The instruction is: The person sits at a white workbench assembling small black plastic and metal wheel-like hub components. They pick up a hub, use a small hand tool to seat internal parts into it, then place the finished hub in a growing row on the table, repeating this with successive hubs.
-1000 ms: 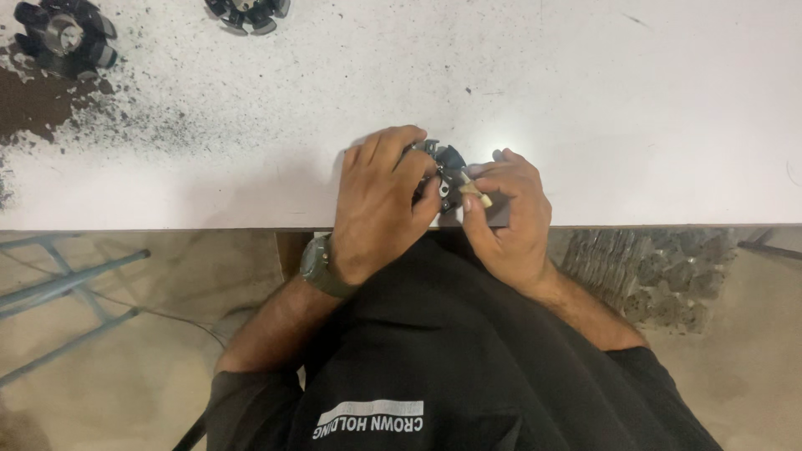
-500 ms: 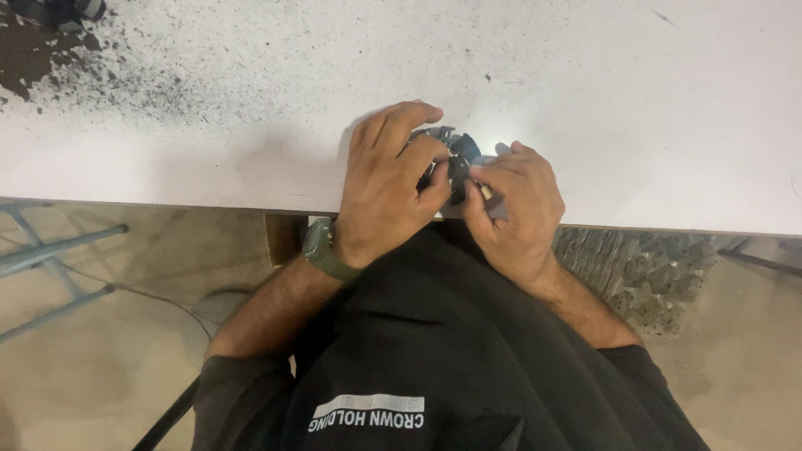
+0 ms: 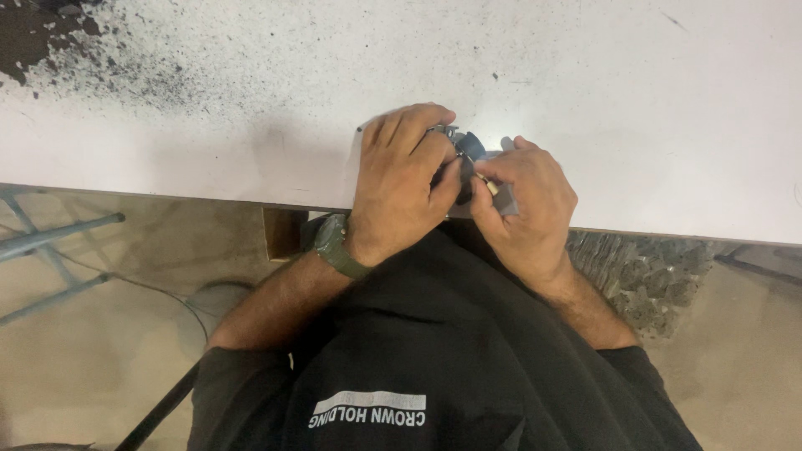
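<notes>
Head view, looking straight down: both hands work at the near edge of the white worktop (image 3: 635, 100). The left hand (image 3: 401, 179) is curled over a small dark metal part (image 3: 464, 149), fingers wrapped across its top and gripping it. The right hand (image 3: 526, 205) pinches something small and pale (image 3: 491, 189) between thumb and forefinger, pressed against the part's side. The part sits just inside the edge, over a grey flat piece (image 3: 508, 200).

Progress, by my reading: mid-fitting, the small piece at the part but not shown seated; most of the part is hidden, so I can't tell more.

Room: wide bare surface ahead and to the right, dark grit (image 3: 50, 38) far left. The edge is right under the wrists, floor below.
</notes>
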### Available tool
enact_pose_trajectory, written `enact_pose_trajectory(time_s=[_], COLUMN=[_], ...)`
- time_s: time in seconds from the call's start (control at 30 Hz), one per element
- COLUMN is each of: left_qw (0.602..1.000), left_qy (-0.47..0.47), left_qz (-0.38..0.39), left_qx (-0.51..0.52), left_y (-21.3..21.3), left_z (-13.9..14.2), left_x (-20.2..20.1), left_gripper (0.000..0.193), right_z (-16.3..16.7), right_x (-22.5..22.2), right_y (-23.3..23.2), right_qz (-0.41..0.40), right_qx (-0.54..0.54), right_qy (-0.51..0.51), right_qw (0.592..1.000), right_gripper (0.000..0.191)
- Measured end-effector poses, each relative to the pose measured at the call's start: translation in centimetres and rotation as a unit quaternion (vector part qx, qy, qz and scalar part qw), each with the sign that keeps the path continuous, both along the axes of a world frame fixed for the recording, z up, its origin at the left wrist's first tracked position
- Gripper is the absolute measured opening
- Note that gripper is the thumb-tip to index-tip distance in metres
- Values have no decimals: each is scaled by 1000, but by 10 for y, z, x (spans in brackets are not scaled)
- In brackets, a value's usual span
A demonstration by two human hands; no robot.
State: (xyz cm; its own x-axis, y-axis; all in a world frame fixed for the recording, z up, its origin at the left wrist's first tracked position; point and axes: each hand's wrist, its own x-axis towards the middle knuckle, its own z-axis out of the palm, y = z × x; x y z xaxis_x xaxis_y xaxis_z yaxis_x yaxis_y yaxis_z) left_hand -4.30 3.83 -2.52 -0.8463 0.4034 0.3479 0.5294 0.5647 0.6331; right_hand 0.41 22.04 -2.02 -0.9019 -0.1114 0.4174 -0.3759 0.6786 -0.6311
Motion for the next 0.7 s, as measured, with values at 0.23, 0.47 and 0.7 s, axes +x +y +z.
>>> enact_pose_trajectory(time_s=[0.23,0.47,0.7], left_qw=[999,998,999], left_qy=[42,48,39], left_qz=[25,29,35], left_qx=[-3,4,8], left_y=[5,3,1], left_z=[-11,-17,-22], left_x=[4,4,6], left_gripper=[13,15,16], right_z=[-6,-7,1], right_x=[1,0,1], right_y=[1,-2,-8], right_qz=[9,28,16], right_qx=[-7,15,67], right_qy=[33,52,43], right_qw=[999,998,997], right_gripper=[26,27,24])
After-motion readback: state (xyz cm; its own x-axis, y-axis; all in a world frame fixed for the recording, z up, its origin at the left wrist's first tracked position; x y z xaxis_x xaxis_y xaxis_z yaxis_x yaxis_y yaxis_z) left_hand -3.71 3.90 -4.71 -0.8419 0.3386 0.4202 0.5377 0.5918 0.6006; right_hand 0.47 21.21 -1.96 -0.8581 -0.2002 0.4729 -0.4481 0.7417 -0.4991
